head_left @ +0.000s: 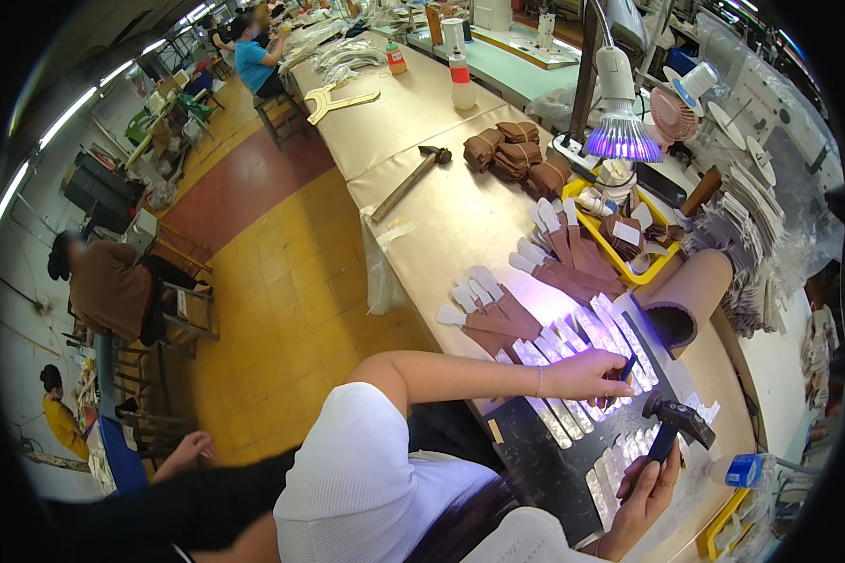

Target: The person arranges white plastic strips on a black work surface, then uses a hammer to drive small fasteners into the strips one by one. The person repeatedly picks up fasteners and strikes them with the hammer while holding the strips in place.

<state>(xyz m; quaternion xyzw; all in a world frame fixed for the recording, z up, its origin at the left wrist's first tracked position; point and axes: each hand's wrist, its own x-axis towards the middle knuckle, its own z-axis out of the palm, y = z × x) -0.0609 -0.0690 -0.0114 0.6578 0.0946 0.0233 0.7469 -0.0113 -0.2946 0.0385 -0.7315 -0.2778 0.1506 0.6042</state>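
My right hand (644,494) is wrapped round the dark handle of a hammer (678,418), its metal head raised over the strips. Fingers closed, my left hand (587,377) pinches a thin dark stick-like tool (628,367); its lower end is hard to make out. Under and beside both hands lie rows of pale, shiny strips (556,421) on a dark board (526,448). More shiny strips (610,328) lie beyond my left hand, lit violet. Brown strap pieces with white tabs (502,310) fan out at the far side of the board.
A lamp (620,131) hangs over the bench beside a yellow basket (629,267) and a brown roll (690,300). Farther off lie brown bundles (512,155), another hammer (413,181) and a bottle (462,83). Another person's hand (190,450) shows at lower left.
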